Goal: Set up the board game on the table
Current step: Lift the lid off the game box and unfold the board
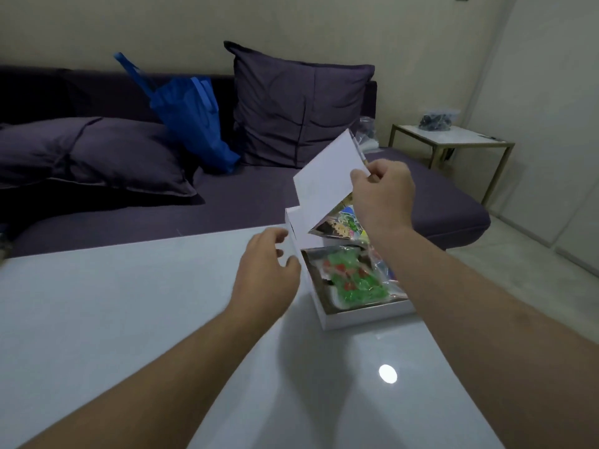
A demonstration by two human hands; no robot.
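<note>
A white game box (356, 319) sits open at the far right of the glossy white table (129, 319). My right hand (384, 196) pinches the edge of its white lid (327, 176) and holds it tilted up above the box. Inside lies a clear bag of green and red plastic pieces (353, 277). Behind it a colourful folded board (343, 225) shows under the lid. My left hand (265, 270) hovers at the box's left wall with its fingers loosely curved, holding nothing.
A dark purple sofa (252, 202) runs behind the table, with two purple cushions (291, 108) and a blue bag (191, 118) on it. A small white side table (453, 140) carrying a plastic bag stands at the right wall.
</note>
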